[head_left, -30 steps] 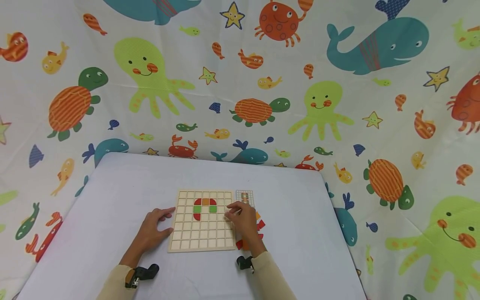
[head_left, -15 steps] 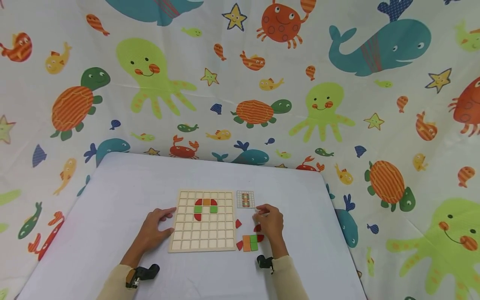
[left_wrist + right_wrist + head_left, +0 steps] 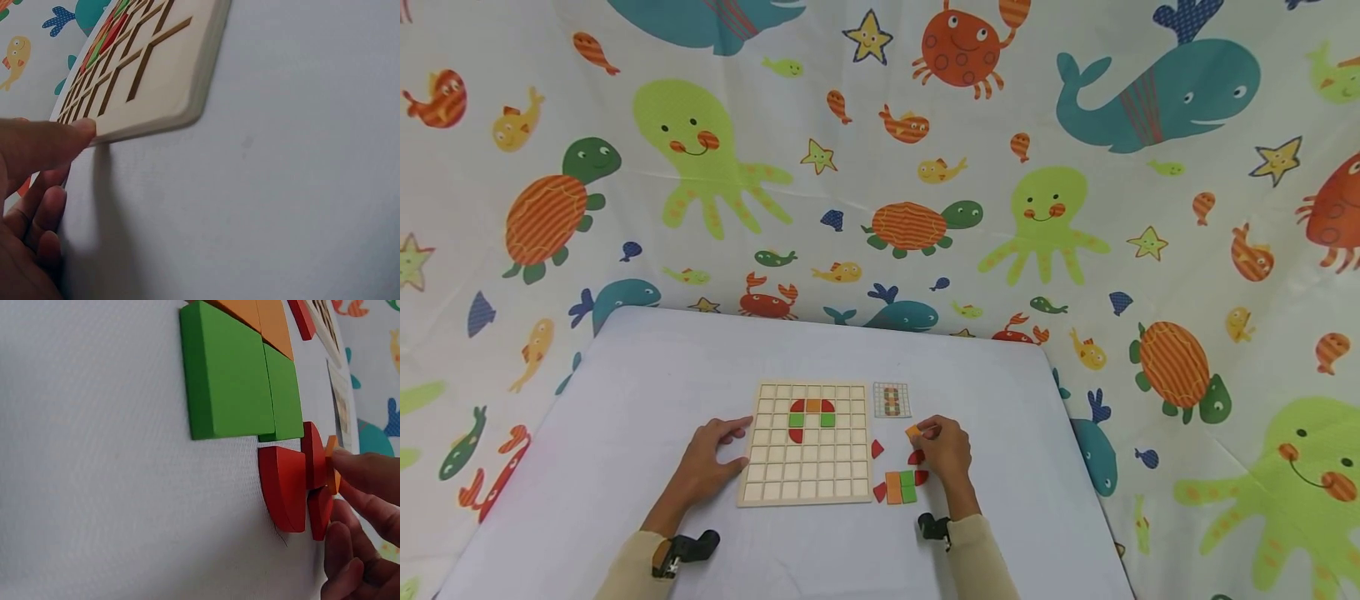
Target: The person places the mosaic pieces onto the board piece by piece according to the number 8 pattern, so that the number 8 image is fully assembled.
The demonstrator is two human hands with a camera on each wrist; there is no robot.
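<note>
Six coloured pieces (image 3: 813, 406) already sit in the grid of the wooden board (image 3: 806, 468), so we judge the work to be partway through, with a fresh piece being picked for the pattern. We see the right hand (image 3: 947, 447) pinching an orange tile (image 3: 913, 432) between its fingertips, to the right of the board and just below the pattern card (image 3: 891, 400); whether the tile is clear of the cloth (image 3: 992, 400) we cannot tell. The left hand (image 3: 706, 457) grasps nothing, its thumb and forefinger spread against the board's left edge, probably to keep it from sliding. Next, we think, the move calls for carrying the tile left and seating it flat in a free cell, perhaps beside the lowest red piece (image 3: 796, 435) (the card's print is too small for us to be sure). Care seems wise around the loose red pieces (image 3: 287, 490) lying near those fingers.
</note>
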